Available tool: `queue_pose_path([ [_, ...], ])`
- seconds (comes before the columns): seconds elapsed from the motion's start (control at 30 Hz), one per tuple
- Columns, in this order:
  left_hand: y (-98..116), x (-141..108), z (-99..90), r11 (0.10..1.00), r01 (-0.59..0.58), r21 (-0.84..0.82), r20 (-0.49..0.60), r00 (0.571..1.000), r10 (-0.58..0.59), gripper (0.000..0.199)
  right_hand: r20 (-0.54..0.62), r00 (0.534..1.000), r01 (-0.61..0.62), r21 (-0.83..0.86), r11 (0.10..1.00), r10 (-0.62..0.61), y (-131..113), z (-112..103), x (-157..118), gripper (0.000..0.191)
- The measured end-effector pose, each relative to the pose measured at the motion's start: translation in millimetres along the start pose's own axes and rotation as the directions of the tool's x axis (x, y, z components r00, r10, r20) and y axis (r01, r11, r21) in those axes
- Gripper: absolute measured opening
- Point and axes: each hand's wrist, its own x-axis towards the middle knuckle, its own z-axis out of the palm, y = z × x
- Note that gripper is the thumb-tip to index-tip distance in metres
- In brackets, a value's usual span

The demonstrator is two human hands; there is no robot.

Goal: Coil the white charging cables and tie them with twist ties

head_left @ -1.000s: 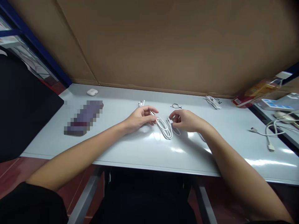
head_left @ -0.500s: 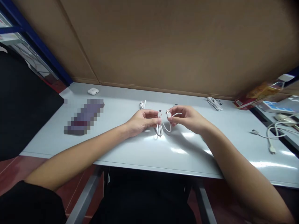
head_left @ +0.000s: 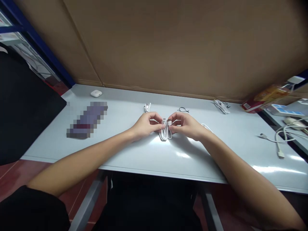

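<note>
White USB cable [head_left: 164, 137], looped in front of the black tie [head_left: 183, 109]: left hand [head_left: 145, 125] pinches the coil near one end; right hand [head_left: 189, 126] grasps a plug [head_left: 169, 122]. No fastening shows around the loops. Other bundled cables [head_left: 221, 107] flank the tie.

A tall brown panel [head_left: 168, 48], perhaps cardboard though the view is too soft to be sure, rises behind a glossy pale grey table [head_left: 134, 154] that catches bright streaks of light along its front and right side. A dark blue frame [head_left: 40, 48] slants down at the left beside the panel, with a black chair back [head_left: 26, 106] in front of it. Below, the floor [head_left: 21, 173] is laid in dark red tiles with pale joints, and grey metal legs [head_left: 88, 200] run down under the tabletop.
</note>
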Motion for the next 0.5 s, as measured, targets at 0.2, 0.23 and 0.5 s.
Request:
queue_pose_path([
  [0.2,-5,2,-1.1,1.000,-0.008,0.017,0.024,1.000,0.007,0.025,-0.006,0.999,0.037,-0.026,0.999,-0.037,2,0,0,0.026],
  [0.23,-5,2,-1.2,1.000,-0.003,0.022,0.028,1.000,0.002,0.025,-0.004,0.999,0.045,-0.027,0.999,-0.045,3,0,0,0.026],
  [0.5,-2,1,0.9,0.997,-0.026,0.078,0.024,0.999,0.024,0.020,0.007,0.989,0.148,-0.001,0.989,-0.148,14,2,4,0.026],
])
